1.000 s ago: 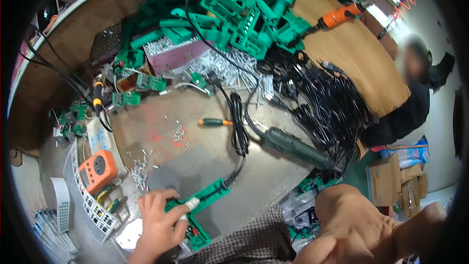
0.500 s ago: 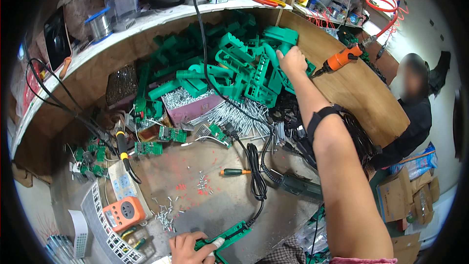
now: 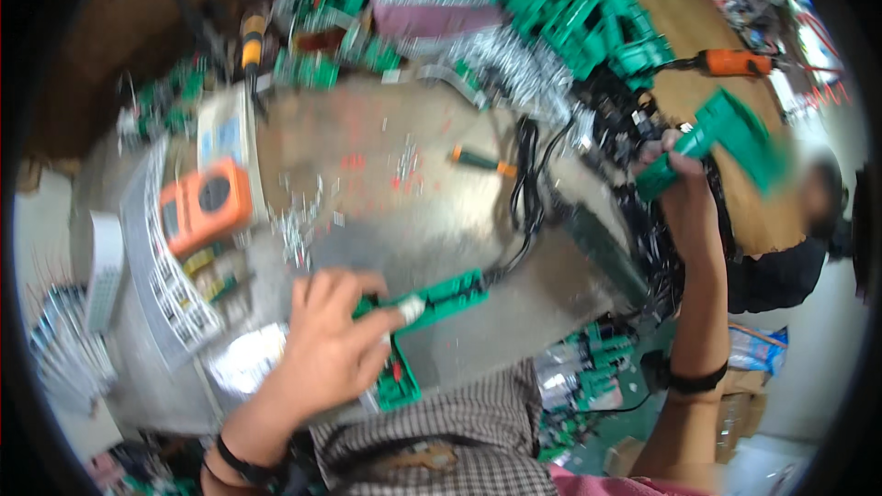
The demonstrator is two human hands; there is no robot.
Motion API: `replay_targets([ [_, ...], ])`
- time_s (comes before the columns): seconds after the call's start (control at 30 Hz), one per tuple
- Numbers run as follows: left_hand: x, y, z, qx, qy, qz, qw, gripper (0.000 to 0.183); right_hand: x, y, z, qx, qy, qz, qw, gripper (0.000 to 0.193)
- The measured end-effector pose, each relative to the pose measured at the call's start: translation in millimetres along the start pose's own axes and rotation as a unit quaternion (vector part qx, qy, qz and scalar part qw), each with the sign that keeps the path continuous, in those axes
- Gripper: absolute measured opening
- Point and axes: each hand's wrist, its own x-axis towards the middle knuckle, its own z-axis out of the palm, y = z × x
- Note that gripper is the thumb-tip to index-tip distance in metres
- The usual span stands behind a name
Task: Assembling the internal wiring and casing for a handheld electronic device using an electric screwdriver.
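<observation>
My left hand (image 3: 335,340) is at the bench's front edge, its fingers closed on a green plastic tool housing half (image 3: 450,294). One finger has a white wrapping at its tip. A black power cord (image 3: 527,193) runs from the end of that housing. A small red part shows inside its lower portion. To the right, my right hand (image 3: 684,170) grips another green housing piece (image 3: 735,124) by its tubular handle, lifted above the black cords. Motion blurs this piece and its inner side cannot be made out.
A screwdriver (image 3: 482,162) and loose screws (image 3: 296,230) lie on the metal bench. An orange socket box (image 3: 207,205) stands left. Behind are a pink screw box (image 3: 432,20) and heaped green housings (image 3: 588,14). An orange power driver (image 3: 735,62) hangs right, near another person (image 3: 772,280).
My right hand has come away from the heap toward me, carrying a green housing piece. The view has tilted down. My left hand remains on the corded housing half.
</observation>
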Motion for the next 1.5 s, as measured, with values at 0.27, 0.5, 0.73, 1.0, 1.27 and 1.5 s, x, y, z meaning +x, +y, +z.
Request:
replay_targets([
  [0.27,-2.5,0.2,-2.1,0.002,0.031,0.014,0.999,0.04,-81.3,16.9,110.7,-0.252,-0.297,-0.047,0.92,0.036],
  [0.5,-9.6,-4.4,3.4,-0.028,0.05,0.001,0.998,0.041,-76.1,-2.0,137.5,-0.401,-0.36,-0.126,0.833,0.034],
  [0.73,-18.3,-23.1,-1.9,-0.379,0.307,-0.124,0.864,0.036,-75.4,1.5,167.9,-0.601,-0.445,-0.24,0.619,0.057],
  [1.0,-79.9,-12.8,-19.9,-0.032,-0.046,0.041,0.998,0.083,-54.4,20.9,173.8,-0.506,-0.527,-0.252,0.634,0.057],
  [1.27,-73.2,-15.8,-8.0,-0.057,0.029,0.035,0.997,0.091,-66.9,57.6,155.8,-0.491,-0.469,-0.239,0.694,0.063],
  [1.5,-76.1,-15.9,-12.3,-0.043,0.01,0.094,0.995,0.078,-48.1,49.1,167.8,-0.367,-0.489,0.045,0.79,0.047],
])
